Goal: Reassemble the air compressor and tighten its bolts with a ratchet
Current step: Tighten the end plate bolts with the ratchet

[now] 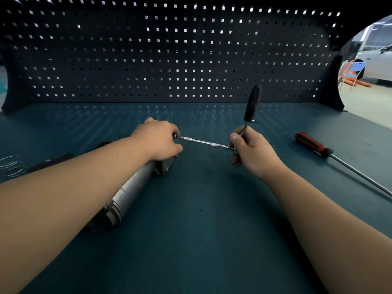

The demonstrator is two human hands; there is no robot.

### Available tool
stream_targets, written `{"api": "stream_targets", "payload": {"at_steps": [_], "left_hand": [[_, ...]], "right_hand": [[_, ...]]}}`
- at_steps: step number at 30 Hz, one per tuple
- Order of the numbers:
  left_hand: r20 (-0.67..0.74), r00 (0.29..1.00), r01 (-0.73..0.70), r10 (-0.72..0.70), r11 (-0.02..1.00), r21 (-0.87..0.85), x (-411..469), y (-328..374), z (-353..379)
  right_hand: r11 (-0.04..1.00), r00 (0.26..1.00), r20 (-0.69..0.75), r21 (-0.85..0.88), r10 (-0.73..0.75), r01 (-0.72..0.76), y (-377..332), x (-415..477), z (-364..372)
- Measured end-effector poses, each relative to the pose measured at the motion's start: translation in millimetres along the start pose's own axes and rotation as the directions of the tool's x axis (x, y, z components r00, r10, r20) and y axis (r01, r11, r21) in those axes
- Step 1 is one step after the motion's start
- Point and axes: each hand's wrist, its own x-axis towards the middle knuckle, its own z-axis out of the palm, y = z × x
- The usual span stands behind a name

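1. Tightening a bolt, by the look of it: running a ratchet (252,102) and its long extension bar (203,142) from the right into the far end of the air compressor (131,187).
2. Finding the air compressor lying on its side left of centre, stretching from near left toward the middle, partly hidden under the left forearm.
3. Gripping the far end of the air compressor with the left hand (158,140), fingers curled over it and fingertips sitting right where the bar's tip arrives; not seeing the bolt itself.
4. Grasping the ratchet low, close to its head, with the right hand (252,151), leaving the black handle standing up and away.
5. Judging the next move as calling for a swing of the handle while bracing the body and keeping the bar in line with the bolt, guarding against the socket slipping off.
6. Working on a dark teal bench top (212,240), with a red-and-black screwdriver (314,145) lying well apart at right and a coil of thin wire (12,166) at the left edge.
7. Facing a dark pegboard (169,49) at the far side; glimpsing a workshop floor, a blue chair (358,67) and a white car (379,60) beyond it at far right.
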Motion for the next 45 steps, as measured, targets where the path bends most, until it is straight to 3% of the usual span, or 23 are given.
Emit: {"api": "stream_targets", "payload": {"at_steps": [4,8,13,16,19,22,25,27,29,31,34,40,42,45], "left_hand": [[0.003,1.000,-0.021,0.021,1.000,0.002,-1.7,1.8,0.5],[0.003,0.999,-0.048,0.049,0.999,-0.022,-2.3,3.4,1.9],[0.121,0.979,-0.176,0.161,0.976,0.126,5.3,3.0,-7.6],[0.207,0.966,-0.164,0.156,0.986,0.022,15.5,0.3,-17.5],[0.182,0.973,-0.134,0.145,0.988,-0.070,18.2,-1.6,-10.1],[0.090,0.974,-0.203,0.209,0.977,-0.072,16.6,0.1,-5.6],[0.024,0.947,-0.317,0.320,0.945,-0.083,13.1,4.3,-6.2],[0.046,0.934,-0.353,0.355,0.934,-0.050,11.1,7.9,-5.8],[0.084,0.932,-0.355,0.352,0.935,0.011,11.5,11.4,-5.6],[0.113,0.931,-0.355,0.348,0.933,0.055,13.1,15.7,-4.0],[0.156,0.934,-0.337,0.320,0.937,0.096,16.1,19.9,-1.7],[0.207,0.934,-0.305,0.290,0.951,0.043,19.1,16.3,0.4],[0.215,0.934,-0.300,0.285,0.953,0.042,19.5,16.5,1.3],[0.187,0.944,-0.278,0.272,0.960,0.009,20.9,16.7,0.9]], "right_hand": [[0.966,0.973,0.017,-0.121,-0.228,0.229,-1.5,-2.5,-9.5],[0.845,0.885,0.068,-0.272,-0.460,0.460,-4.2,-5.9,-14.3],[0.785,0.862,0.074,-0.379,-0.502,0.490,-8.6,-4.5,-10.1],[0.793,0.875,0.135,-0.377,-0.465,0.479,-6.9,-4.6,-3.4],[0.831,0.892,0.130,-0.326,-0.433,0.450,-2.4,-4.1,0.0],[0.925,0.955,0.093,-0.237,-0.283,0.297,-1.0,2.0,0.3],[0.997,0.980,0.185,0.016,0.070,-0.074,-9.9,8.6,2.1],[0.864,0.898,0.298,0.291,0.325,-0.410,-17.4,13.4,3.6],[0.715,0.850,0.322,0.462,0.416,-0.525,-22.6,17.6,2.8],[0.711,0.862,0.280,0.488,0.422,-0.506,-22.4,18.4,3.2],[0.829,0.910,0.175,0.376,0.376,-0.414,-18.6,14.6,6.0],[0.841,0.930,0.133,0.397,0.343,-0.367,-11.8,6.5,-1.0],[0.897,0.962,0.104,0.347,0.253,-0.273,-9.6,1.5,-3.4],[0.986,0.999,-0.035,0.169,0.012,-0.006,-9.4,-2.2,-7.1]]}}
